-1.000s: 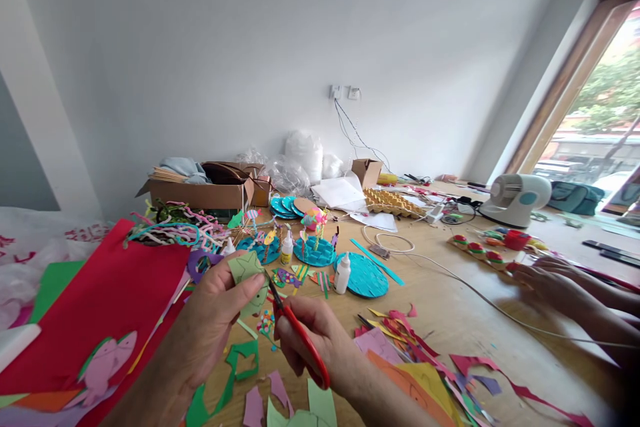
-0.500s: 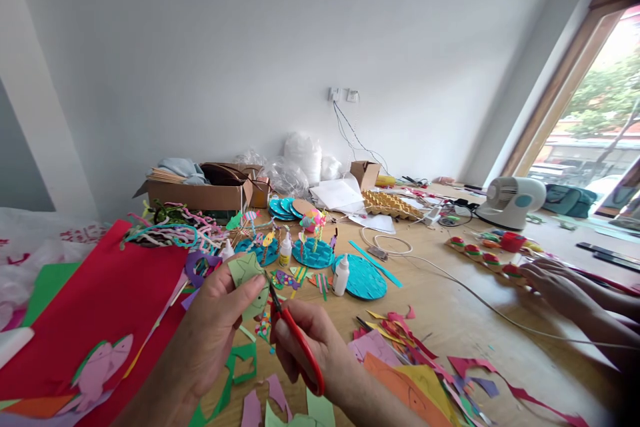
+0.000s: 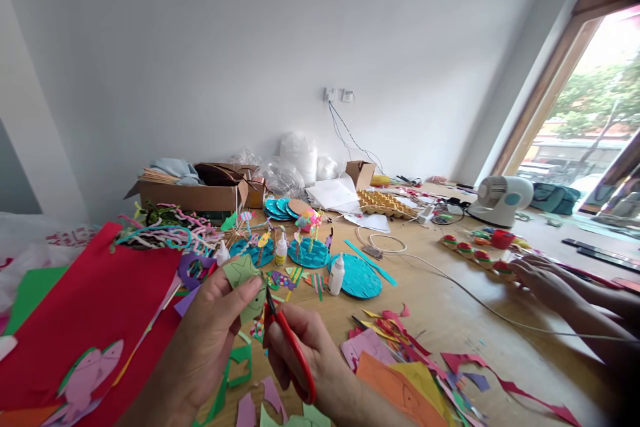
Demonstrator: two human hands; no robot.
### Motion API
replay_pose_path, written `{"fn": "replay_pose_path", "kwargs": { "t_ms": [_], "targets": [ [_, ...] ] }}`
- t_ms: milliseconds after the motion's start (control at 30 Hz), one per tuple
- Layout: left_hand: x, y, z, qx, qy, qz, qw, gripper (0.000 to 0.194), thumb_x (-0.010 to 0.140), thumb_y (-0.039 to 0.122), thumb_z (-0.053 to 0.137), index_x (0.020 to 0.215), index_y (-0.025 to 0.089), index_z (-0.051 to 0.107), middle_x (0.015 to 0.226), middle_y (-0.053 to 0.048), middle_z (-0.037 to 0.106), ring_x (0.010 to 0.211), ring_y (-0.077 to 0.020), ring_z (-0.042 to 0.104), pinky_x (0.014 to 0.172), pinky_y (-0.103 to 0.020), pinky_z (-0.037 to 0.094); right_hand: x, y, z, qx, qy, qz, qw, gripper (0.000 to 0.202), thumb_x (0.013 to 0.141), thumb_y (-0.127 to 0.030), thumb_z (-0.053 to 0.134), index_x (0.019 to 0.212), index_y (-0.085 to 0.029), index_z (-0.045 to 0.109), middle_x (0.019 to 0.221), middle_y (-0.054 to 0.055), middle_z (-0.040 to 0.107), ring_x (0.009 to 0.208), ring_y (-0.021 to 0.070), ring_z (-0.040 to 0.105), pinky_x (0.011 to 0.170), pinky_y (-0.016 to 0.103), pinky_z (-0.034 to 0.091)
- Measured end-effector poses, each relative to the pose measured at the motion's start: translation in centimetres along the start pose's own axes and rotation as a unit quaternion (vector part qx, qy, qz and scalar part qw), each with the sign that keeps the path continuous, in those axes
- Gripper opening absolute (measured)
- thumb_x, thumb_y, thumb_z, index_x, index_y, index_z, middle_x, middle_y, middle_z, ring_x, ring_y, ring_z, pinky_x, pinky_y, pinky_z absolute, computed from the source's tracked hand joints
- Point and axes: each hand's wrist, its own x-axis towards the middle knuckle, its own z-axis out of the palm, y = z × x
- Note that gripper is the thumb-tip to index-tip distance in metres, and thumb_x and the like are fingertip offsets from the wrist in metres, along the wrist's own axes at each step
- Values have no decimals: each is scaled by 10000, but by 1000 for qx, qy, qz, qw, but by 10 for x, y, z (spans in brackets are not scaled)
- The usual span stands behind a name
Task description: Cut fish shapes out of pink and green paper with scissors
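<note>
My left hand pinches a piece of light green paper with dark drawn outlines, thumb on its near face. Red-handled scissors are in my right hand, their dark blades pointing up at the paper's right edge. Whether the blades are cutting into it I cannot tell. Green paper offcuts and pink scraps lie on the table below my hands. Just beyond are colourful paper fish and a white glue bottle.
Red paper with pink fish cutouts lies at left. Blue discs, another glue bottle and pipe cleaners stand behind. Coloured scraps spread at right, near a white cable. Another person's hands work at far right.
The whole view has shifted slightly, so things sit a little further left. My hands keep the same hold on the green paper and scissors.
</note>
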Motion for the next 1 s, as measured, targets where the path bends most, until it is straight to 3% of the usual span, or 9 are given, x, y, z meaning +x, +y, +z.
{"fn": "replay_pose_path", "kwargs": {
  "t_ms": [500,1000],
  "targets": [
    [0,3,1,0,-14,0,1000,197,584,285,869,701,197,737,626,38,650,606,-121,554,576,-209,482,0,0,2,14,-7,8,1000,667,656,-848,570,667,-186,488,409,-68,439,320,45,331,318,163,188],
    [0,-2,-3,6,15,-1,1000,242,602,320,870,749,204,715,676,51,663,660,-122,541,617,-207,470,-1,2,4,5,6,13,1000,682,646,-866,557,664,-188,482,415,-65,441,317,44,328,305,158,197]
  ]
}}
